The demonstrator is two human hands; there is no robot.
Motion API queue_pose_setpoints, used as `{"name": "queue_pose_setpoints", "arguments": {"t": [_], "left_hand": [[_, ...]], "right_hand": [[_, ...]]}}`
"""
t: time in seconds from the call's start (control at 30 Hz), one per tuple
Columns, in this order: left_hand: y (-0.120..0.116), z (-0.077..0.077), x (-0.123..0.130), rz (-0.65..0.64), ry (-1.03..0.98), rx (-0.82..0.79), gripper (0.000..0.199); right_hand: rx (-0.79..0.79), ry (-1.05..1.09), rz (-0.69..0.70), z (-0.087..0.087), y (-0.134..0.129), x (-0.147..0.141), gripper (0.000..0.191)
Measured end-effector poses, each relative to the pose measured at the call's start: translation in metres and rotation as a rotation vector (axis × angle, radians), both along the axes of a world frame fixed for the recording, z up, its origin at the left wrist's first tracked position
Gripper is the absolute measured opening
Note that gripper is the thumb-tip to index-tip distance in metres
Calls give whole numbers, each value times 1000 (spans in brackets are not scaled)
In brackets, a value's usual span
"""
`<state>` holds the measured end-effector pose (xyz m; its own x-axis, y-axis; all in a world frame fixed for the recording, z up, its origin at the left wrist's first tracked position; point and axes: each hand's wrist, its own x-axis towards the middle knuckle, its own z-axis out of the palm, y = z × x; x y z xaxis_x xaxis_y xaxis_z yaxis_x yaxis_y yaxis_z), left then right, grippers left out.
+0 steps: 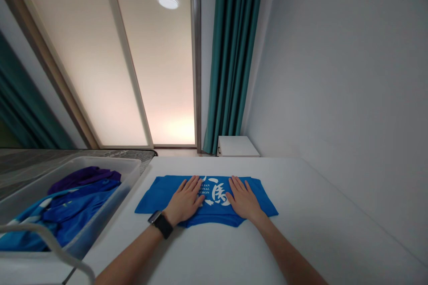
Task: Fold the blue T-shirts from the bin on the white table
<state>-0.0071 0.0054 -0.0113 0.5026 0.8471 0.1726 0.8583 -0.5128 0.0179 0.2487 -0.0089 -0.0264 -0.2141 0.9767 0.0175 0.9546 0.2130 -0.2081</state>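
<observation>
With nothing grasped, the left hand [187,199] and right hand [245,198] are laid flat, palms down, on the blue shirt [214,213], which is spread directly beneath both alike, long axis left to right, at the frame's lower centre on the white table [217,256].

Hands: two, one left hand [185,200] and one right hand [245,198]. Wristwatch [162,224]: one. Printed blue garment [150,200] on the table: one. White table [214,254]: one. Plastic bin [137,167]: one. Garments in the bin: at least two, comprising one purple garment [83,177] and one or more pieces of blue clothing [88,207]; they overlap in a heap, so the full number cannot be told. Grey tube [50,238] in the foreground: one. Teal curtains [234,53]: two. Frosted panels [157,75]: two. Round light [168,2] showing on a panel: one. Small white cabinet [236,146]: one.
</observation>
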Motion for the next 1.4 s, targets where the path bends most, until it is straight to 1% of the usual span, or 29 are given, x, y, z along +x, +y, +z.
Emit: {"name": "queue_pose_setpoints", "arguments": {"t": [0.1,0.2,0.37,0.57,0.63,0.7,0.8,0.93,1.0,1.1,1.17,1.23,1.33,1.4], "left_hand": [[-4,-2,32,-64,-11,-24,60],[-7,-6,44,-79,-11,-12,59],[-5,-12,41,-93,-18,32,58],[-3,-14,39,-101,2,24,59],[-2,-15,39,-108,-2,24,59],[-2,-16,39,-111,-12,31,59],[1,-15,39,-107,-23,18,58],[4,-5,39,-87,-40,-79,55],[2,3,44,-76,-69,-83,51],[-5,17,64,-129,-130,-63,41],[-14,25,86,-218,-157,-68,35],[-22,31,114,-290,-147,-55,30],[-32,30,157,-413,-115,-31,22],[-34,26,181,-491,-86,-8,20]], "right_hand": [[22,23,8,0,-1,-2,68],[34,46,12,-2,0,-1,65],[20,58,43,-3,0,13,59],[-35,37,-23,-4,-4,48,62],[-49,64,-12,-6,-3,58,63],[-50,126,22,-7,0,70,62],[-41,310,40,-10,3,88,57],[-4,577,-76,-15,5,110,51],[27,681,-108,-15,5,115,49],[58,803,-148,-14,5,116,46],[62,919,-192,-13,5,116,42],[64,1110,-227,-15,6,118,41],[67,1413,-245,-18,7,121,41],[64,1535,-247,-19,8,122,40]]}}
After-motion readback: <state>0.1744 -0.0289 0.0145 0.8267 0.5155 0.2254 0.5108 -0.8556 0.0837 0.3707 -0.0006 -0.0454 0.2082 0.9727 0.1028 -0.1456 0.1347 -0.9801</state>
